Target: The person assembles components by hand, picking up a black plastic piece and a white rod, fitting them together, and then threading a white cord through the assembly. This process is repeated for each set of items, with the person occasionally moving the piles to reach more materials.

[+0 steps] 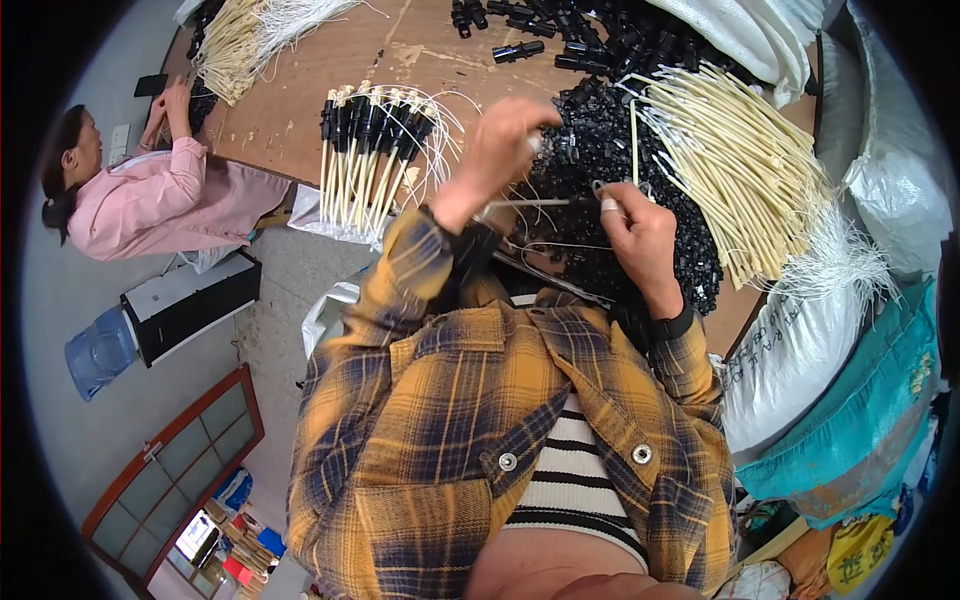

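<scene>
Pinching a dark-ended pale rod (pixel 535 203), the right hand (pixel 640 238); blurred left hand (pixel 500 150) nearby, grip impossible to tell; small black parts (pixel 600 130) piled beneath

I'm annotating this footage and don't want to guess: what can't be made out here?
Head view:
- Bare left hand: motion blur hides its fingertips and anything between them.
- Slim pale rod: its far end is lost among the bare right hand and the dark pile of small black pieces behind.
- That pile: pieces too small and crowded to count.
- Upper-left cream rod bundle: cut off by the top edge.
- Co-worker's hands: too small to read their grip.
</scene>
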`<state>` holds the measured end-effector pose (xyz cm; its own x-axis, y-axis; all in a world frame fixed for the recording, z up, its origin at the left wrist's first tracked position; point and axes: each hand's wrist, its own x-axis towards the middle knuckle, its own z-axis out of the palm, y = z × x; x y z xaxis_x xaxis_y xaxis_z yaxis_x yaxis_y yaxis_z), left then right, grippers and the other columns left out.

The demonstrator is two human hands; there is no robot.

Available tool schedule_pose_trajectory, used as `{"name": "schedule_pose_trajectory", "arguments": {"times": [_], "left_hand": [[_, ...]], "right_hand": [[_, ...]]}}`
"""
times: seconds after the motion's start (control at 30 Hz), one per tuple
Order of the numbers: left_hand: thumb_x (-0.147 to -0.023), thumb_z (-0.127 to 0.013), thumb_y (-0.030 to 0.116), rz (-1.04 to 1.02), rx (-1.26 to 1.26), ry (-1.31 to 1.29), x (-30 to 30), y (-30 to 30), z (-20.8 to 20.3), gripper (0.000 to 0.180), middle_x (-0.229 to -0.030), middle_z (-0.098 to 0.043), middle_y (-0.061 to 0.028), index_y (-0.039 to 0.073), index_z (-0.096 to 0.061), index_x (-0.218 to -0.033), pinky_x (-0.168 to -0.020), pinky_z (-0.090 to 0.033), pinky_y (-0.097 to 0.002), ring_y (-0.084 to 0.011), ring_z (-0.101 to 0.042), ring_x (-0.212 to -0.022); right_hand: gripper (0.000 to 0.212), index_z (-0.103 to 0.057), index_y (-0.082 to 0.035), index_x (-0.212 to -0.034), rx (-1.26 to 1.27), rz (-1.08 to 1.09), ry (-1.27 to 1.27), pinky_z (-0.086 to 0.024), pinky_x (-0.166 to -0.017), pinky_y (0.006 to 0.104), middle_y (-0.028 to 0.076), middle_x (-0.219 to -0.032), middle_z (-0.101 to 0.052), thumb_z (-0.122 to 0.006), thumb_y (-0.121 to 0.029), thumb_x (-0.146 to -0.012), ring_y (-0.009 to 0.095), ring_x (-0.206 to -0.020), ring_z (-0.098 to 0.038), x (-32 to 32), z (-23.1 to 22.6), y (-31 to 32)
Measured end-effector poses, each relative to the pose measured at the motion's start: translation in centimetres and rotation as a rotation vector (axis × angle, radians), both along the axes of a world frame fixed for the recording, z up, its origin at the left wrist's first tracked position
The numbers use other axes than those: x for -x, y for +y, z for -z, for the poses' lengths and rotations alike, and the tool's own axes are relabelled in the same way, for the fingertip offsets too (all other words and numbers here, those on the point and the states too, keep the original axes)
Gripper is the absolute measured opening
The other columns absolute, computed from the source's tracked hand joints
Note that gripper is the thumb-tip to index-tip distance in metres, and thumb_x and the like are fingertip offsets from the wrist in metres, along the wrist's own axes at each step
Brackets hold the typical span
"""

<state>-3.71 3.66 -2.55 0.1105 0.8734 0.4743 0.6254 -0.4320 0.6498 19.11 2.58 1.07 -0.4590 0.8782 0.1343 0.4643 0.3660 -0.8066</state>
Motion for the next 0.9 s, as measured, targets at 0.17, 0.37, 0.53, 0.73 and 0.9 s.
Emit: {"name": "schedule_pose_trajectory", "arguments": {"times": [0.17, 0.37, 0.53, 0.73, 0.9], "left_hand": [[-0.078, -0.064, -0.001, -0.033, 0.150, 0.111, 2.4, 3.0, 2.6, 0.021, -0.093, -0.068, -0.0070, 0.006, -0.070, -0.097, -0.069, -0.053, -0.0319, -0.0184, -0.063, -0.078], [-0.078, -0.063, -0.003, -0.247, 0.608, -0.116, 3.5, 1.6, 0.5, 0.017, -0.088, -0.068, -0.0044, 0.006, -0.070, -0.090, -0.066, -0.051, -0.0252, -0.0113, -0.063, -0.077], [-0.073, -0.068, -0.002, -0.086, 0.485, -0.629, -3.9, -1.9, -2.9, 0.015, -0.084, -0.066, 0.0014, 0.006, -0.066, -0.086, -0.064, -0.049, -0.0227, -0.0082, -0.062, -0.073], [-0.072, -0.070, -0.007, -0.052, 0.228, -0.364, -6.3, -2.6, -4.0, 0.024, -0.085, -0.063, -0.0046, 0.003, -0.064, -0.093, -0.066, -0.050, -0.0227, -0.0120, -0.063, -0.076], [-0.072, -0.070, -0.006, -0.207, 0.326, -0.459, -6.8, -2.9, -3.9, 0.024, -0.083, -0.065, -0.0042, 0.003, -0.067, -0.095, -0.066, -0.049, -0.0237, -0.0123, -0.063, -0.077]], "right_hand": [[0.010, -0.067, -0.001, -0.093, 0.094, 0.043, 0.027, -0.033, -0.050, 0.0218, -0.002, -0.060, -0.047, -0.061, -0.006, -0.086, 0.004, -0.054, -0.040, -0.5, 0.2, 0.1], [0.009, -0.067, -0.001, -0.091, 0.330, 0.173, 0.104, -0.028, -0.049, 0.0211, -0.008, -0.060, -0.042, -0.062, -0.008, -0.088, 0.002, -0.055, -0.034, -0.8, 0.2, 0.6], [0.010, -0.068, -0.001, -0.084, 0.458, 0.225, 0.149, -0.030, -0.047, 0.0231, -0.006, -0.054, -0.041, -0.063, -0.010, -0.087, 0.002, -0.052, -0.035, 0.7, 0.1, 1.1], [0.013, -0.065, 0.003, -0.097, 0.702, 0.125, 0.550, -0.025, -0.050, 0.0164, -0.011, -0.067, -0.050, -0.062, -0.007, -0.089, -0.002, -0.056, -0.036, 0.8, 0.7, 0.7], [0.012, -0.066, 0.001, -0.095, 0.660, 0.200, 0.562, -0.026, -0.050, 0.0175, -0.010, -0.065, -0.049, -0.064, -0.009, -0.089, -0.001, -0.056, -0.036, 1.1, 0.4, 0.2]]}}
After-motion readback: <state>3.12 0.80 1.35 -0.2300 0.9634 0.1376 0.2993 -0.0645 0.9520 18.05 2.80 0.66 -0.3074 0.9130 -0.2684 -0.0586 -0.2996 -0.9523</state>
